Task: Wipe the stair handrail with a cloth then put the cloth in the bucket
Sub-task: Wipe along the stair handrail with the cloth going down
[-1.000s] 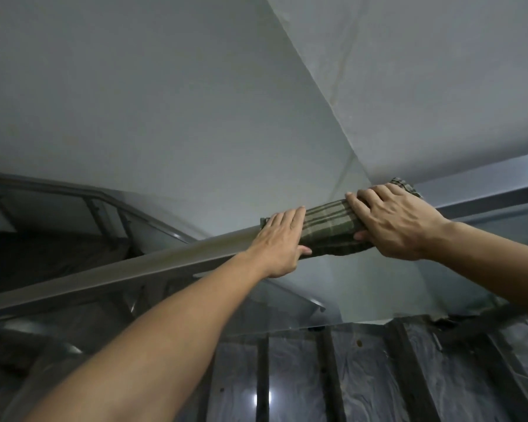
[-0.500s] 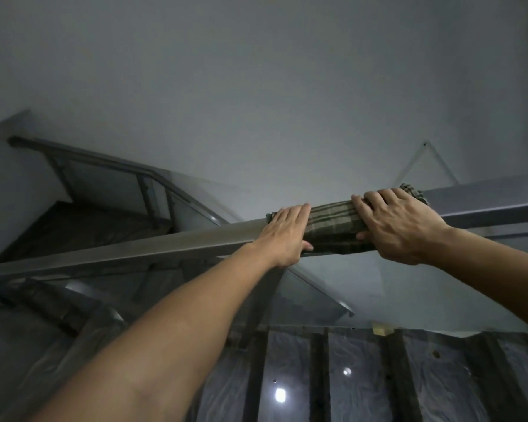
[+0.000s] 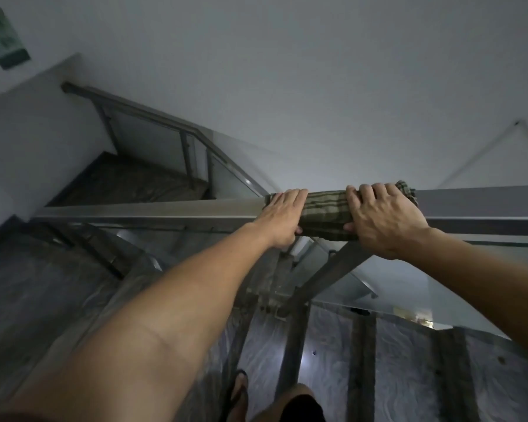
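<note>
A green checked cloth is wrapped over the flat metal stair handrail, which runs across the middle of the view. My left hand presses on the cloth's left end, fingers over the rail's top and thumb underneath. My right hand grips the cloth's right end, fingers curled over the rail. A bit of cloth sticks out past my right fingers. No bucket is in view.
Glass panels and metal posts hang below the rail. Marbled stair treads lie beneath, and my sandalled foot shows at the bottom. A second railing climbs at the upper left beside a landing. White walls stand behind.
The view has tilted downward, showing more of the stairs and my foot. Both hands stay clamped on the cloth at the same spacing on the rail.
</note>
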`<state>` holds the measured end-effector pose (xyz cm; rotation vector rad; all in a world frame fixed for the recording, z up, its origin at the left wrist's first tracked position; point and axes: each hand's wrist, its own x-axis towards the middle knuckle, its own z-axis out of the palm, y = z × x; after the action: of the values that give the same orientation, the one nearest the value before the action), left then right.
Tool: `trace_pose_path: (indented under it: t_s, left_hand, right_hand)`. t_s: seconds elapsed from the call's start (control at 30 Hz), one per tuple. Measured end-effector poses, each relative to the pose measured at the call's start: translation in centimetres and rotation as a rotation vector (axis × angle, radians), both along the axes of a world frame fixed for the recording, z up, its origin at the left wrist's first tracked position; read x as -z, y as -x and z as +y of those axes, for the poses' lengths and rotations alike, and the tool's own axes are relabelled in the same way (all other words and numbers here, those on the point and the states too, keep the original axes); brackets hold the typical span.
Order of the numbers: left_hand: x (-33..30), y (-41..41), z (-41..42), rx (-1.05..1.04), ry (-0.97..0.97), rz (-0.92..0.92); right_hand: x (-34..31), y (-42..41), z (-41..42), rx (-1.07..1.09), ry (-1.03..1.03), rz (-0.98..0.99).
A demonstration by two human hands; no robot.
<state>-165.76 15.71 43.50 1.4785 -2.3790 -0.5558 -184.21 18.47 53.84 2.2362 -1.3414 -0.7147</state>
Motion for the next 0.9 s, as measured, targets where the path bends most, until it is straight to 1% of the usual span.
trace_pose_path:
  t_s: [0.13, 0.33, 0.67, 0.9]
  left_hand:
    - [2.9, -3.6, -1.0, -0.025, -0.015, 0.015]
    - [7.8, -9.9, -2.4, -0.042, 0.003, -0.031]
    - [14.9, -20.4, -4.7, -0.03, -0.004, -0.039]
    - [18.2, -25.7, -5.7, -0.015, 0.002, -0.009]
  right_hand:
    - [2.5, -3.7, -0.8, -0.002, -0.005, -0.017]
    - [6.6, -10.0, -1.9, -0.035, -0.013, -0.089]
    - [13.9, -20.2, -4.5, -0.05, -0.013, -0.081]
    - [17.6, -25.6, -5.9, -0.029, -0.038, -0.077]
